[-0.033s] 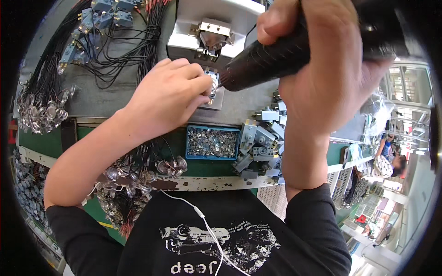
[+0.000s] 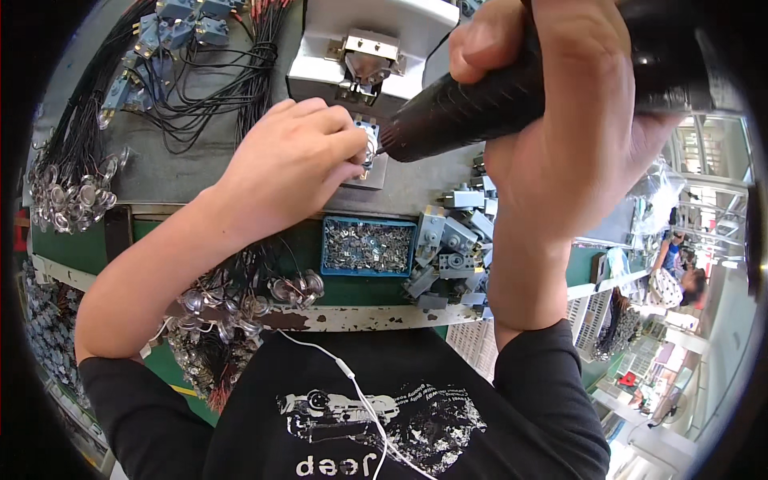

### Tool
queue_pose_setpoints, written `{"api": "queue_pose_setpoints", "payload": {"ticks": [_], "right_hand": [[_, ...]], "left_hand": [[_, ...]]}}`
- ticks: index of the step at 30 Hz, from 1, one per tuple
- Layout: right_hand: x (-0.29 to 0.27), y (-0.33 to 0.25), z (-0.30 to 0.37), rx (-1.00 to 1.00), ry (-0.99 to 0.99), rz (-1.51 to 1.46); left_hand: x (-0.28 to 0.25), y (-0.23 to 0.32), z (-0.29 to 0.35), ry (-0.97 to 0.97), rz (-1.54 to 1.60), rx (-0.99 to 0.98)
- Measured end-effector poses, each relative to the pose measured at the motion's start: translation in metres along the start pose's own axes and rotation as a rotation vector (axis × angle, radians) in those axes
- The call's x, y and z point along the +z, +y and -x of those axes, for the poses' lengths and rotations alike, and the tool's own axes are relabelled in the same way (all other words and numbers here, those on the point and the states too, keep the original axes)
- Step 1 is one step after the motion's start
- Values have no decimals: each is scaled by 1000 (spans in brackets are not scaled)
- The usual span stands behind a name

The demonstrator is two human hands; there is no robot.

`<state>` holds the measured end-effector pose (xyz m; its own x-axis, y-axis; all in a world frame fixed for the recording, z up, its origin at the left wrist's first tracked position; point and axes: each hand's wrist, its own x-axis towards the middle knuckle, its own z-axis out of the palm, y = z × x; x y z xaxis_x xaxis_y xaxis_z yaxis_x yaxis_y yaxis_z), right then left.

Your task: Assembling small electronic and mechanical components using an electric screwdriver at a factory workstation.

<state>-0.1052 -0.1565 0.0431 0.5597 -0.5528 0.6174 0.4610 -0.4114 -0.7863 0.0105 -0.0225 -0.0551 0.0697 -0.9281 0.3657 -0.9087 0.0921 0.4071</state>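
Observation:
My left hand [image 2: 298, 152] is closed, with thumb and index finger pinching a small grey switch unit [image 2: 368, 128] with a metal face. That unit rests on a metal block [image 2: 374, 178] in front of a white machine stand [image 2: 316, 70]; my fingers partly cover it. My right hand [image 2: 572, 152] is wrapped round a black electric screwdriver [image 2: 464, 108], held slantwise from the upper right. Its tip meets or nearly meets the unit's right side beside my left fingertips. Whether a screw sits under the tip is too small to tell.
A blue tray [image 2: 323, 248] of small metal parts lies nearest me, beside a heap of grey switch units [image 2: 458, 236]. Black cable bundles [image 2: 260, 88] with round metal ends [image 2: 76, 196] cover the left side. A white cord [image 2: 344, 368] hangs over my shirt. Another person [image 2: 672, 276] is far right.
My right hand and the screwdriver have shifted very slightly. Otherwise the hands and the switch unit stay in place.

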Motion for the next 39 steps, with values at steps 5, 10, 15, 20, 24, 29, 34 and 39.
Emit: {"api": "queue_pose_setpoints", "payload": {"ticks": [5, 10, 15, 20, 24, 29, 34, 39], "right_hand": [[-2, 0, 9, 27, 7, 54], [4, 5, 11, 42, -6, 84], [4, 5, 11, 54, -24, 111], [3, 9, 10, 66, -42, 142], [1, 9, 6, 79, -62, 159], [11, 29, 17, 212, -45, -384], [3, 25, 7, 50, -185, 1], [6, 15, 10, 256, -209, -3]], "left_hand": [[6, -2, -2, 65, 22, -26], [6, 1, -1, 52, 36, -82], [4, 5, 0, 35, 27, -106], [8, 1, 1, 30, 23, -92], [6, 1, 1, 52, 3, -79], [6, 1, 5, -70, 24, -136], [4, 2, 4, -84, 62, -159], [9, -6, 10, -60, 89, -129]]}}
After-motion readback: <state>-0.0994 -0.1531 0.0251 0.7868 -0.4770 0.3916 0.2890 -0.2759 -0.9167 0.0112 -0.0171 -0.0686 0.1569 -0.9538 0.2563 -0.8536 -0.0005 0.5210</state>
